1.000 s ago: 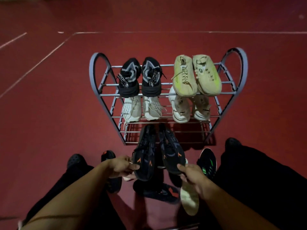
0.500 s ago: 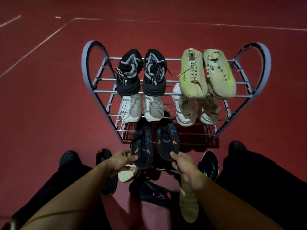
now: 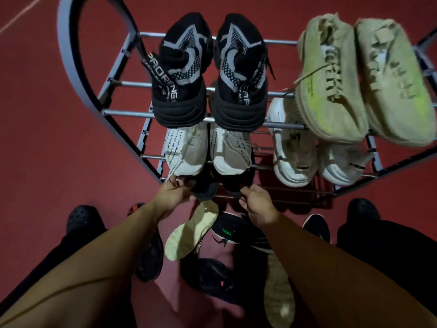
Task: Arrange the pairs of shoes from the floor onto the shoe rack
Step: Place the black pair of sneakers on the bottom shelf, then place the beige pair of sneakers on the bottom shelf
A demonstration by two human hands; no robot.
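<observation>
A grey metal shoe rack (image 3: 71, 74) stands before me on the red floor. Its top shelf holds black-and-white sneakers (image 3: 182, 74) and a beige-green pair (image 3: 331, 91). The middle shelf holds white knit sneakers (image 3: 186, 150) and a white chunky pair (image 3: 293, 152). A black pair with orange marks lies on the bottom shelf, mostly hidden under the white shoes. My left hand (image 3: 173, 194) grips the heel of the left black shoe (image 3: 204, 189). My right hand (image 3: 256, 202) holds the heel of the right black shoe (image 3: 236, 184).
On the floor between my feet lie a pale shoe sole-up (image 3: 191, 230), a black shoe with green marks (image 3: 236, 230), another black-green shoe (image 3: 315, 227), a dark shoe (image 3: 212, 278), one more pale sole (image 3: 279, 290). My black clogs (image 3: 80, 218) flank them.
Both hands pushed the black orange-marked pair forward and down onto the bottom shelf, under the white shoes. My head moved closer to the rack.
</observation>
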